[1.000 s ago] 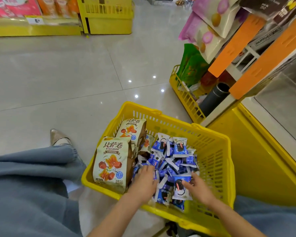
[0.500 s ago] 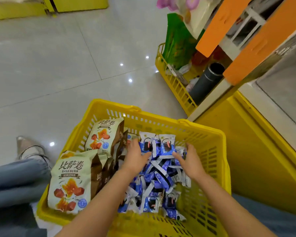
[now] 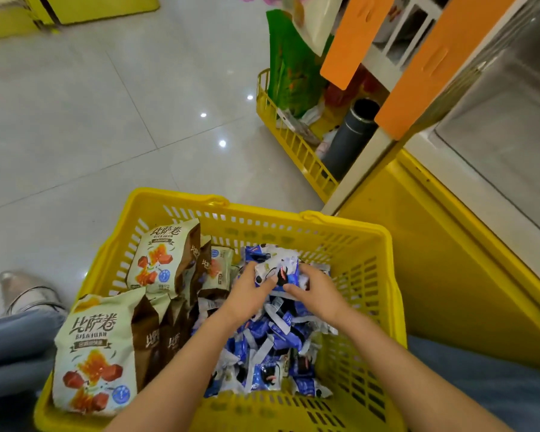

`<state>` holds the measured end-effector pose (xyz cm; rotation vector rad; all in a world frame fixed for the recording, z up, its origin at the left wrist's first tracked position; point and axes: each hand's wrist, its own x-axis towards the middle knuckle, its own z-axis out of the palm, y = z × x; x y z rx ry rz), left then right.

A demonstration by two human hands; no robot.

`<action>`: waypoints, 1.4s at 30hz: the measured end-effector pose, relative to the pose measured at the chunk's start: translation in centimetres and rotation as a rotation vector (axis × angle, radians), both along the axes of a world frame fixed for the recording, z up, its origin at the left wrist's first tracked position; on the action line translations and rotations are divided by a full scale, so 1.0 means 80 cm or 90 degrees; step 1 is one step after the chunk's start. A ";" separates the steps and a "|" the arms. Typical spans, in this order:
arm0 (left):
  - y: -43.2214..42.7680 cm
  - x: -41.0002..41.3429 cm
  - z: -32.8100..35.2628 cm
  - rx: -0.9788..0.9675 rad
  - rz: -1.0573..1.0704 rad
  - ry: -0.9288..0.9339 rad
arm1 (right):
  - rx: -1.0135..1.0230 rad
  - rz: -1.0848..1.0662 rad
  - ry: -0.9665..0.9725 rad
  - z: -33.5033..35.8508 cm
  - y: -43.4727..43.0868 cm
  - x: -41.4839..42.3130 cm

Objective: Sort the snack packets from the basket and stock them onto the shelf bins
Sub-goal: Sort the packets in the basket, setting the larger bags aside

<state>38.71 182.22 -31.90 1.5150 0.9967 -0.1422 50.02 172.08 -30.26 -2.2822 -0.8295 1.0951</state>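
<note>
1. Head view, widest first: glossy pale tiled floor (image 3: 106, 120) under everything; at the right, yellow shelf unit (image 3: 443, 275) with clear plastic bins (image 3: 512, 126) above, near enough to stock from a crouch, at a guess.
2. Yellow slotted plastic basket (image 3: 262, 210) set on the floor just beside the shelf base, between blue denim knees (image 3: 13, 353); parked so, probably, for easy reach with both arms.
3. Large cream-and-brown snack bags (image 3: 97, 350) stood on edge along the basket's left side, likely kept there to separate one kind from the other.
4. Small blue-and-white foil packets (image 3: 262, 353) heaped loose in the basket's right half; all in the basket, none visible in the bins.
5. Left hand (image 3: 250, 291) at the far end of the heap, fingers curled round a bunch of those packets.
6. Right hand (image 3: 318, 294) facing it, fingers bent onto the same bunch; a two-handed squeeze, sensible for slippery loose wrappers. Gathering step, early in the task by the look of it.
</note>
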 end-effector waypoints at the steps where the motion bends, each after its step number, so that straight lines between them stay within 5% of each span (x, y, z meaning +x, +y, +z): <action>1: -0.008 -0.004 0.007 0.000 0.001 -0.016 | 0.005 0.011 0.017 0.007 -0.007 -0.001; 6: -0.050 -0.036 0.023 -0.004 -0.049 -0.020 | -0.055 0.043 0.052 0.036 -0.052 -0.033; 12: -0.068 -0.083 0.018 0.086 -0.337 0.100 | -0.228 0.153 0.045 0.016 -0.106 -0.057; 18: -0.031 -0.062 0.024 0.222 -0.144 0.025 | -0.110 0.057 -0.110 0.020 -0.072 -0.027; 22: 0.003 -0.039 0.011 0.249 -0.100 0.081 | -0.088 0.028 -0.110 0.000 -0.035 -0.002; 29: 0.021 -0.014 -0.033 0.042 -0.013 0.105 | -0.129 -0.001 0.004 -0.054 0.000 0.036; 33: 0.017 0.001 -0.050 -0.023 0.051 0.078 | -0.166 0.102 -0.045 -0.070 0.012 0.054; 42: 0.010 0.021 -0.055 0.070 -0.061 0.027 | -0.104 0.089 0.070 -0.064 0.019 0.044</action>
